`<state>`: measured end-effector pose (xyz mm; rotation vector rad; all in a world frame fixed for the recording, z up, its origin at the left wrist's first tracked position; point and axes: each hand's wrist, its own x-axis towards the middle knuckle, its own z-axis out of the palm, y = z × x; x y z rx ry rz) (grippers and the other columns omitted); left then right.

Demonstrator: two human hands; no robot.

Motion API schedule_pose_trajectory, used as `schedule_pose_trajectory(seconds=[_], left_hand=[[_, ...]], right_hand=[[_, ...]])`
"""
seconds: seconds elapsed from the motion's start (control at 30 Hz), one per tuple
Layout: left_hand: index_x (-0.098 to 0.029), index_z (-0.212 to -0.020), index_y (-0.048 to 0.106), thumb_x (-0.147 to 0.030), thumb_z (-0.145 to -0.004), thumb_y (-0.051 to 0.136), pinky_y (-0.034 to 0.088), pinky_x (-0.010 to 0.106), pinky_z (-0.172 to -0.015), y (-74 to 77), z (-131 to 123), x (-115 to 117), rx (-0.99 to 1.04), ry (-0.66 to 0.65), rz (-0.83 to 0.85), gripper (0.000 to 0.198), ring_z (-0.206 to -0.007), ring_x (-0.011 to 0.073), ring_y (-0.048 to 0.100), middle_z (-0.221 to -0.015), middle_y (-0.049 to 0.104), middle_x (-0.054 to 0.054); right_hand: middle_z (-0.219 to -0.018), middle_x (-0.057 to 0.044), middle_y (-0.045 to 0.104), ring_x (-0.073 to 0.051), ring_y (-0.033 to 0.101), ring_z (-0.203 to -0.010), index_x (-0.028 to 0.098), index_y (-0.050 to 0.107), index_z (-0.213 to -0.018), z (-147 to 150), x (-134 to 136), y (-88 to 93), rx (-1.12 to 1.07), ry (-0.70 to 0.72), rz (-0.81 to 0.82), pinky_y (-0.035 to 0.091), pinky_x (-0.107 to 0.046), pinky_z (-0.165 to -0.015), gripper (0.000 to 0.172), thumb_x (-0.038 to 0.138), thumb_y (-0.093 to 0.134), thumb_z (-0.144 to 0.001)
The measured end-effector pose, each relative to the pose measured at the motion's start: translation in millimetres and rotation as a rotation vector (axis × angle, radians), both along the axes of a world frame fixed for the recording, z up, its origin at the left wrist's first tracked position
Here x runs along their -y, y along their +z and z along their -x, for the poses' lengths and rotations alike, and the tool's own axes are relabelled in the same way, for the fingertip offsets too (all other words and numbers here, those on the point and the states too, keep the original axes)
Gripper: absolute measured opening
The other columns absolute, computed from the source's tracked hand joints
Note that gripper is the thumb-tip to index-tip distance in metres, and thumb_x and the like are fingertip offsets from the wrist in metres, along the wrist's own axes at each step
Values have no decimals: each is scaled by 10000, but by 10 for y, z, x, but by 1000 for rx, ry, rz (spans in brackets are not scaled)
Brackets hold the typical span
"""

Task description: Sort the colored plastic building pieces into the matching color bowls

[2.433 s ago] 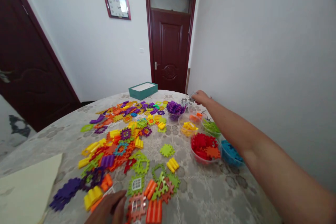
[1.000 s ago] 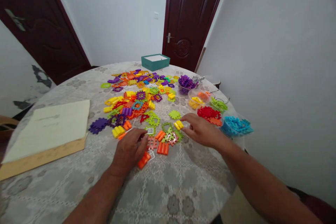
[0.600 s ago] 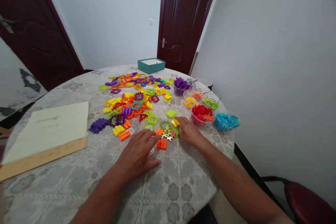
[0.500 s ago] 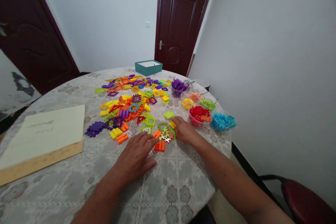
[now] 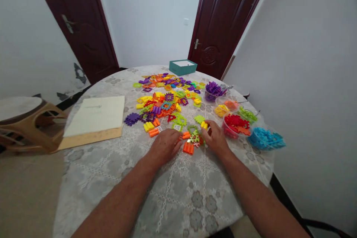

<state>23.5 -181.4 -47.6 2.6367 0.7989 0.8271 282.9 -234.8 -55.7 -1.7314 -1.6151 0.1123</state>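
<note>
My left hand (image 5: pixel 165 145) lies flat, fingers spread, tips touching the short orange tube (image 5: pixel 186 135); my right hand (image 5: pixel 215 140) is curled loosely w/ fingertips at the green triangle piece (image 5: pixel 194 136), nothing clamped in either. A sec ago the right was reaching out twd the far tubs, now both sit close either side of the small pile, so work's narrowed to those bits near the table's (image 5: pixel 178 197) near-mid. Triangle lies flat, apex pointing away from me; the ribbed orange block (image 5: pixel 188 148) just in front runs its long axis roughly away too, w/ the red-piece tub (image 5: pixel 235 125) near on the right.

A teal box (image 5: pixel 183 66), a cream board (image 5: pixel 96 115) and a wooden stool (image 5: pixel 25 121) surround the table.
</note>
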Motion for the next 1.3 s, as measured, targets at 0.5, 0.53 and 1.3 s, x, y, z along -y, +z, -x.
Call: schedule_pose_trajectory(seconds=[0.5, 0.53, 1.3], left_hand=[[-140, -1233, 639, -347, -935, 599, 523, 439, -864, 105, 543, -335, -112, 861, -9, 364, -1024, 321, 637, -1103, 675, 180], [-138, -1220, 645, -359, -938, 590, 523, 434, -844, 91, 563, -355, -154, 873, 13, 362, -1012, 325, 635, -1083, 674, 182], [-225, -1431, 481, -346, -910, 717, 543, 400, -947, 180, 377, -309, 392, 455, 37, 584, -1041, 222, 655, -1164, 661, 78]], right_hand=[[-895, 24, 626, -144, 629, -671, 257, 491, -1245, 718, -398, 304, -540, 195, 262, 522, -245, -569, 444, 259, 553, -805], [-952, 14, 640, -138, 635, -672, 262, 488, -1266, 718, -414, 275, -560, 175, 248, 524, -240, -560, 481, 252, 548, -790], [-878, -18, 692, -146, 650, -646, 223, 642, -1133, 606, -320, 201, -1080, 275, 255, 578, -281, -577, 372, 437, 699, -834]])
